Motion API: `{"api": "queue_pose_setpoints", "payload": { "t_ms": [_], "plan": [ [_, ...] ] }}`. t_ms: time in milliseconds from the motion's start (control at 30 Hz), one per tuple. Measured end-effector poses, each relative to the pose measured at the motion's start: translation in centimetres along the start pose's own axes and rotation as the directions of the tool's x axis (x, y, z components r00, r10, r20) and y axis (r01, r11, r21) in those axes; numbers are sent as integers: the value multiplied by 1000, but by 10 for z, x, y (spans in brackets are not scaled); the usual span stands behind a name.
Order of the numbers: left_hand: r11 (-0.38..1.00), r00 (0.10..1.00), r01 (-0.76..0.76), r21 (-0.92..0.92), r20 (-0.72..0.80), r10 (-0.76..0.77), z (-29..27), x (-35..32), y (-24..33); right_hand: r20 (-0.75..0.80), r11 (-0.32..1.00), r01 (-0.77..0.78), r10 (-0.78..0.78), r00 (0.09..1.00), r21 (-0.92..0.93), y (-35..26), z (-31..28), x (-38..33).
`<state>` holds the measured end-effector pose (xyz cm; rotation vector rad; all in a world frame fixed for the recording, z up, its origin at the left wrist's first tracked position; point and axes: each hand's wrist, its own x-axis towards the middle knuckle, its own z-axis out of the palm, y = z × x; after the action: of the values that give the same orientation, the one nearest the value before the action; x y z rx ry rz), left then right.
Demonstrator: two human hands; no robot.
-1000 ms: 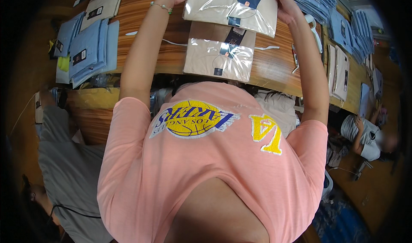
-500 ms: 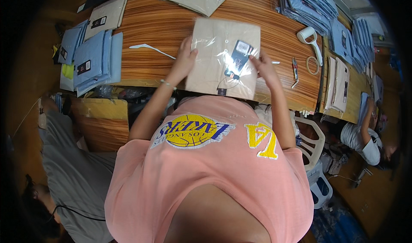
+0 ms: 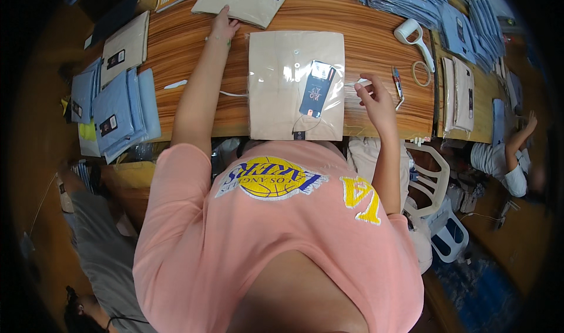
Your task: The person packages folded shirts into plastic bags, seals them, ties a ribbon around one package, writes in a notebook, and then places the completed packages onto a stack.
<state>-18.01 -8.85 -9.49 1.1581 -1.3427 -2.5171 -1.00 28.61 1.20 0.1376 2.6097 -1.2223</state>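
Observation:
A beige folded shirt in a clear bag (image 3: 270, 86) lies in front of me on the table, its near edge at the table's front. On it shows a dark hang tag (image 3: 315, 96) with a cord. My left hand (image 3: 223, 28) is stretched to the far side, its fingers on the near edge of another bagged beige shirt (image 3: 249, 2), with the thumb apart. Just right of the nearer shirt, my right hand (image 3: 376, 101) is raised with loosely bent fingers, apart and holding nothing visible. A thin white strip (image 3: 232, 94) passes out of sight at the nearer shirt.
Bagged blue shirts (image 3: 126, 106) and a beige one (image 3: 124, 48) lie at left. More blue stacks (image 3: 405, 1) stand far right. A white handheld device (image 3: 409, 32), a rubber band (image 3: 420, 73) and small cutters (image 3: 398, 86) lie right. Other people sit at both sides.
Both hands have let go of the nearer bagged shirt, which now lies on the table. My left hand has moved far and left to the other shirt; my right hand has drawn slightly right.

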Motion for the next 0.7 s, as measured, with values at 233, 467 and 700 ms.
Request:
{"api": "queue_pose_setpoints", "payload": {
  "t_ms": [233, 467, 700],
  "plan": [
    [994, 995, 77, -74, -64, -82, 47, 34, 13, 219, 859, -74, -45, 975, 506, -21, -8, -21],
    [883, 786, -467, 57, 485, 384, 76, 20, 18, 220, 457, -126, -159, 962, 880, -119, 80, 79],
    [947, 804, 151, -283, 592, 49, 140, -118, -8, 144, 254, -126, -53, 988, 959, -93, 98, 304]
  ]
}}
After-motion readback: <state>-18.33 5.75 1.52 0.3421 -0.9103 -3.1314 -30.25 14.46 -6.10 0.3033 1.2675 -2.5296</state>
